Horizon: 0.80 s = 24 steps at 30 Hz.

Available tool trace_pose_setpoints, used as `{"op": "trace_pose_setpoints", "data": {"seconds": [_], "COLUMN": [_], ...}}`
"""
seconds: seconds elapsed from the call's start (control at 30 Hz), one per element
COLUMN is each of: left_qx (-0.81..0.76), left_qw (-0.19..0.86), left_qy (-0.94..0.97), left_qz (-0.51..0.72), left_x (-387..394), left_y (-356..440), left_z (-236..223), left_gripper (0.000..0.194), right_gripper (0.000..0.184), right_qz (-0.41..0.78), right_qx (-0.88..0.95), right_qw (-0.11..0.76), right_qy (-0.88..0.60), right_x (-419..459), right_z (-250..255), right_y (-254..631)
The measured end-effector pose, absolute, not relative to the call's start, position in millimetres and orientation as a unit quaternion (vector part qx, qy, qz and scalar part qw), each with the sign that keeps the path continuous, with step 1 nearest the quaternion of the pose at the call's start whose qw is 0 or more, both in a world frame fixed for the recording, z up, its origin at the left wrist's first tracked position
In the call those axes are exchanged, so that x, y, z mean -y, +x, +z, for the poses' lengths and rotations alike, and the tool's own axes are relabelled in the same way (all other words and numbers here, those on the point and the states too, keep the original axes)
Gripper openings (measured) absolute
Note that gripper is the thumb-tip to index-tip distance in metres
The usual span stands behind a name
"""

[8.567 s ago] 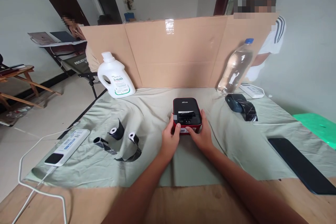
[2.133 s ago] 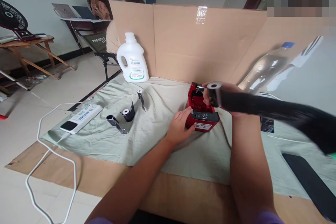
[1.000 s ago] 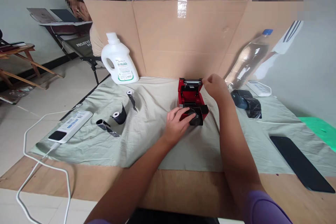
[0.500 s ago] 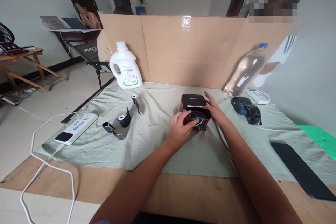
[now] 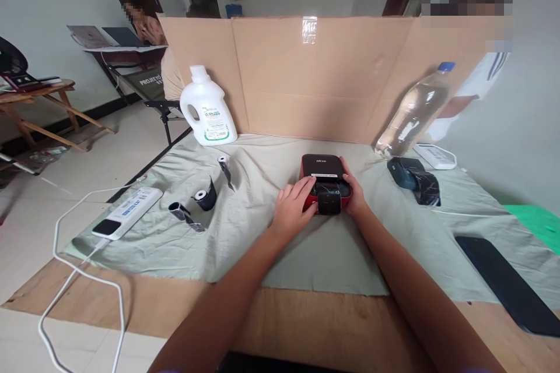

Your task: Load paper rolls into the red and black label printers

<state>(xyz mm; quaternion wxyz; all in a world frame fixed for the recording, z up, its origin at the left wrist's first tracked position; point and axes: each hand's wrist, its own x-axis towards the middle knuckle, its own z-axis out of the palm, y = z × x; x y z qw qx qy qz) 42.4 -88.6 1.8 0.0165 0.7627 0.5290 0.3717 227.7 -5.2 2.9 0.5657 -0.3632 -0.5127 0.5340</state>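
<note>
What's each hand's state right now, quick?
Left hand: open, fingers on the printer's left side, not closed around it.
Right hand: open, against the printer's right side, not closed around it.

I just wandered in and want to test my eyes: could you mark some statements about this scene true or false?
1. The lid of the red-and-black device is down. True.
2. A hand grips the white jug. False: the left hand and right hand are both on the device.
3. A black strip hangs over the device's front. True.
4. Three small rolls lie right of the device. False: they lie to its left.
5. The clear bottle has a blue cap. True.
</note>
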Motion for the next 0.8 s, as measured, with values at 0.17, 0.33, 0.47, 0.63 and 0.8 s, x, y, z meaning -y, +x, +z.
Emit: {"op": "trace_pose_setpoints", "data": {"seconds": [0.17,0.33,0.47,0.63,0.8], "left_qx": [-0.531,-0.521,-0.506,-0.495,-0.517], "left_qw": [0.04,0.066,0.077,0.079,0.078], "left_qy": [0.754,0.75,0.745,0.746,0.737], "left_qz": [0.386,0.401,0.429,0.439,0.429], "left_x": [85.4,85.0,85.1,84.0,82.2], "left_y": [42.4,43.8,46.6,46.7,44.3], "left_z": [5.7,5.4,-1.7,-6.7,-3.3], "left_gripper": [0.062,0.06,0.058,0.066,0.068], "right_gripper": [0.071,0.07,0.064,0.063,0.064], "right_qz": [0.49,0.504,0.526,0.541,0.57], "right_qx": [0.545,0.521,0.504,0.498,0.447], "right_qw": [0.543,0.565,0.586,0.593,0.605], "right_qy": [-0.41,-0.394,-0.355,-0.329,-0.331], "right_x": [2.4,2.6,6.4,7.7,-5.5], "right_z": [9.1,8.8,0.8,-2.8,-5.5], "right_y": [228.6,228.2,226.3,226.4,231.3]}}
